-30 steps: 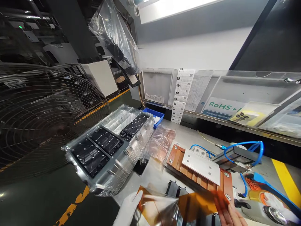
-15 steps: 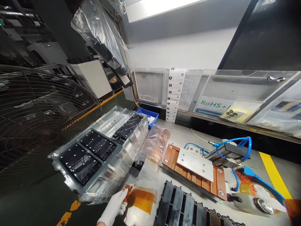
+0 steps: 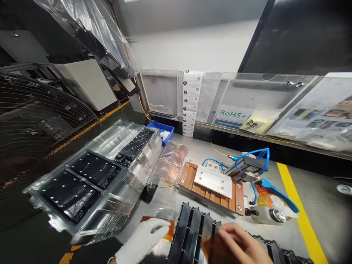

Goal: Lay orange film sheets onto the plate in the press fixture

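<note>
The grey worktop (image 3: 199,147) was the biggest thing. Clear trays (image 3: 118,198) sat at its left edge, with flat black parts (image 3: 93,167) inside. A black ribbed piece (image 3: 188,228) lay by the front edge. Behind it was a brown block (image 3: 239,194). The left hand (image 3: 143,238), in a white glove, had its thumb and finger apart. The bare right hand (image 3: 244,242) bent its fingers over the ribs. An orange sheet (image 3: 171,230) was partly under the glove, near the front left corner. I couldn't tell if either hand was grasping anything.
</note>
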The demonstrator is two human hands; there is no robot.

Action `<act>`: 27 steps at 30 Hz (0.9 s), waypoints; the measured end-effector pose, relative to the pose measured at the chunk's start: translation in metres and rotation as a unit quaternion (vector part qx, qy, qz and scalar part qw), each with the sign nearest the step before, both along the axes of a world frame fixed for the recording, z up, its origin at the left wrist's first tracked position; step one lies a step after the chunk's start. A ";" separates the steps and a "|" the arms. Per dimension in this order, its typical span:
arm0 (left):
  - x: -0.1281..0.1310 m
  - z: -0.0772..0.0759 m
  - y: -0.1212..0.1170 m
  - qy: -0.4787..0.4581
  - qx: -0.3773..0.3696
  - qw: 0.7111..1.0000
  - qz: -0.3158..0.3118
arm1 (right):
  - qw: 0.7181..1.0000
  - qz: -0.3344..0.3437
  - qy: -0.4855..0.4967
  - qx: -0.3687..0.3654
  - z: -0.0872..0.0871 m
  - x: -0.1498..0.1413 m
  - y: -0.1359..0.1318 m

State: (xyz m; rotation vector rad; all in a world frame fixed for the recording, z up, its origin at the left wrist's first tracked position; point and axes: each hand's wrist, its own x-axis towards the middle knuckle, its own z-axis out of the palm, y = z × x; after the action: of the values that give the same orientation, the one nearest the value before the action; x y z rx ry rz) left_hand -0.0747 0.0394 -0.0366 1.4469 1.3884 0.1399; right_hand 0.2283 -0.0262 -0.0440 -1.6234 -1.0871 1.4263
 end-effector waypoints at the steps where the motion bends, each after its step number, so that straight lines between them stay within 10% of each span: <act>1: 0.016 0.010 0.003 -0.046 -0.029 0.998 -0.029 | 0.998 0.055 -0.006 0.008 0.002 -0.012 0.005; 11: 0.079 0.021 0.033 -0.071 -0.023 0.987 -0.143 | 0.991 0.130 -0.002 -0.027 0.027 -0.028 0.027; 18: 0.067 0.004 0.071 -0.095 0.030 0.995 0.001 | 0.978 -0.073 0.190 -0.050 -0.016 0.026 0.000; 27: 0.082 -0.003 0.091 -0.093 0.016 0.996 -0.005 | 0.965 -0.177 0.193 -0.034 -0.045 0.031 0.007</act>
State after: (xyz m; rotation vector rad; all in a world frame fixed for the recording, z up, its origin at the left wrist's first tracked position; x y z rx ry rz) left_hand 0.0070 0.1300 -0.0391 1.4291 1.2329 0.2851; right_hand 0.2591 -0.0195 -0.0892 -1.4169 -0.5020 1.4627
